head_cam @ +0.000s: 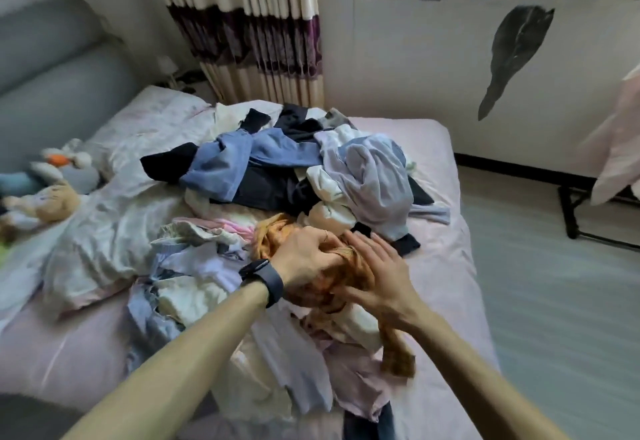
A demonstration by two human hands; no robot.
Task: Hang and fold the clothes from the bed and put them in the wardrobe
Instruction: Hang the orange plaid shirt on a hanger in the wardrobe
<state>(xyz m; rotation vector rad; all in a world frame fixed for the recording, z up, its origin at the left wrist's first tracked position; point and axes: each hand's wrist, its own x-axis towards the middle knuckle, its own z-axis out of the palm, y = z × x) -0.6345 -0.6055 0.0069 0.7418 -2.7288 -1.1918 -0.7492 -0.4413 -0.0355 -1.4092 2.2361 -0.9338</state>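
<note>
A heap of mixed clothes (277, 176) covers the middle of the bed (440, 266), which has a pink sheet. An orange checked garment (394, 353) lies at the near side of the heap and trails toward me. My left hand (308, 256), with a dark watch on the wrist, grips a bunch of this orange cloth. Just to its right, my right hand (377, 273) lies with straight fingers on the same garment. Blue, navy, white and lilac pieces are tangled behind it.
A crumpled pale quilt (114, 231) lies on the bed's left half, with soft toys (52, 190) by the grey headboard (59, 69). A striped curtain (259, 31) hangs behind. Grey floor (554, 283) runs along the right, with a black metal frame (571, 211).
</note>
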